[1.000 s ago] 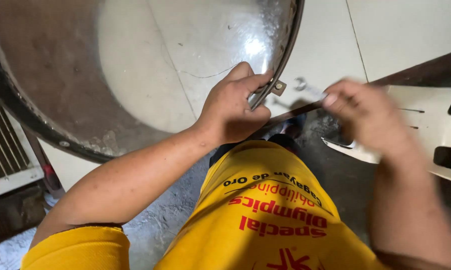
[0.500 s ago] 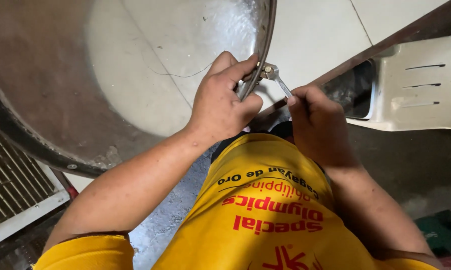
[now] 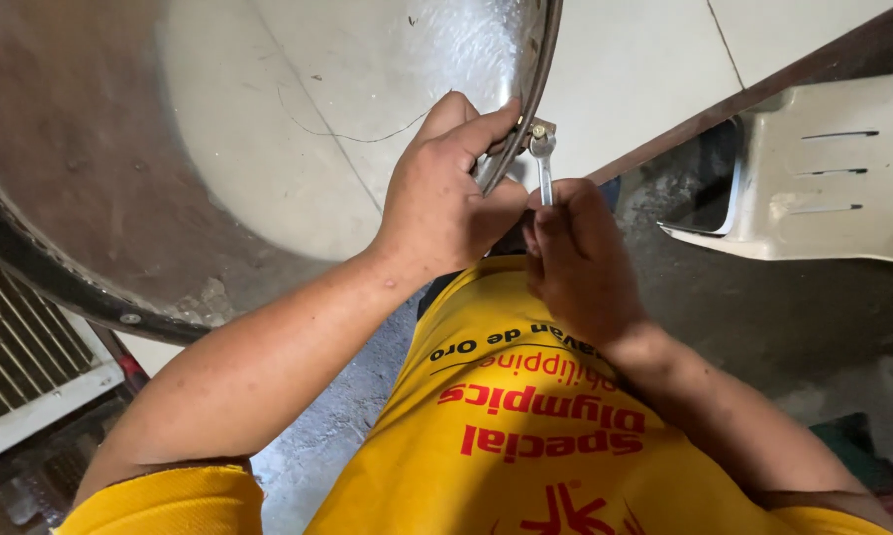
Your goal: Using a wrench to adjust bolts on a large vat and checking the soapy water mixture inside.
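Wrench, small and silvery, gripped upright by right hand, fingers curled tight round its shaft, its open head set on a bolt at a little bracket on the rim of the big round metal pan. Left hand clamped on that same rim just left of the bracket, thumb over the edge (fingers pressed on the pan's inner face). Right of the pan, well apart: white plastic panel with slots. Below the pan's left edge: white grille.
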